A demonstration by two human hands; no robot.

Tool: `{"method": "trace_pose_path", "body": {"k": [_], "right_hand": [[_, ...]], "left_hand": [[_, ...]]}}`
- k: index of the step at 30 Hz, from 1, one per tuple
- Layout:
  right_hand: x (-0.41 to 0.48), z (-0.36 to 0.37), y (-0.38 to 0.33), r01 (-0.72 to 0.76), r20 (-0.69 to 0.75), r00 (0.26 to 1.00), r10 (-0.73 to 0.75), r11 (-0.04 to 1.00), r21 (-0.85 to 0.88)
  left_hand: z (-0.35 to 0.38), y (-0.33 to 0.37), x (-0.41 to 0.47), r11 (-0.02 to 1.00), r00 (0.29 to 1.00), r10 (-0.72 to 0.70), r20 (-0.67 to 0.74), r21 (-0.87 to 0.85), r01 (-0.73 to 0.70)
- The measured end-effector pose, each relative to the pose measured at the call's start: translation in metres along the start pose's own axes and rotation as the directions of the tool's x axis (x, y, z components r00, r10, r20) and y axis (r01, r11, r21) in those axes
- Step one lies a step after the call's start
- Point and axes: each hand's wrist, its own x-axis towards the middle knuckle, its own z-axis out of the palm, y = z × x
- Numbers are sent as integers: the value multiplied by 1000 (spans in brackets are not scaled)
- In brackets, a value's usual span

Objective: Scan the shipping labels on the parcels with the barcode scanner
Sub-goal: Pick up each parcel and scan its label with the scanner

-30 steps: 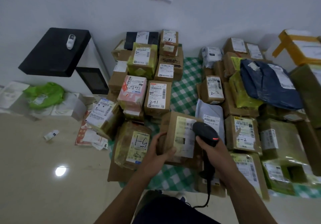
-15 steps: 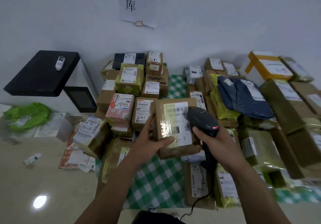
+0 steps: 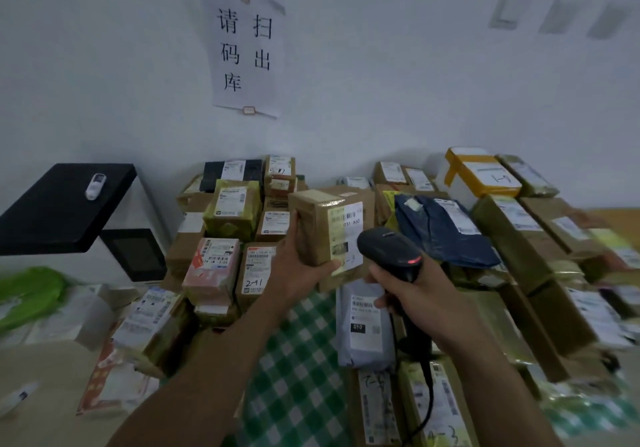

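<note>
A matte black-topped white cabinet stands at left, then a cardboard box hand-marked "2-11". The left hand grips one brown, tape-wrapped cardboard parcel, raised above the pile. Its white label reads "031-A60". The right hand is wrapped round the handle of one black plastic barcode scanner, a red light glowing on it, close in front of that label. Below lie a green-checked cloth and a grey poly mailer marked "010".
</note>
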Motion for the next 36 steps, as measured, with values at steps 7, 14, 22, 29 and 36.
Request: {"method": "trace_pose_path", "body": {"k": [7, 14, 22, 29, 36], "right_hand": [[-5, -7, 0, -22, 21, 1000, 23, 999, -28], [-7, -11, -1, -32, 8, 999, 32, 999, -26], [2, -18, 5, -46, 15, 999, 46, 999, -4], [50, -29, 6, -65, -52, 996, 68, 996, 56], [147, -38, 10, -156, -127, 977, 169, 982, 108]], "left_hand": [[13, -37, 36, 991, 999, -22, -41, 133, 27], [17, -39, 41, 983, 999, -10, -44, 182, 18], [19, -39, 46, 987, 1000, -12, 18, 159, 9], [17, 0, 92, 994, 992, -108, 66, -22, 109], [35, 14, 227, 956, 968, -242, 65, -153, 249]]}}
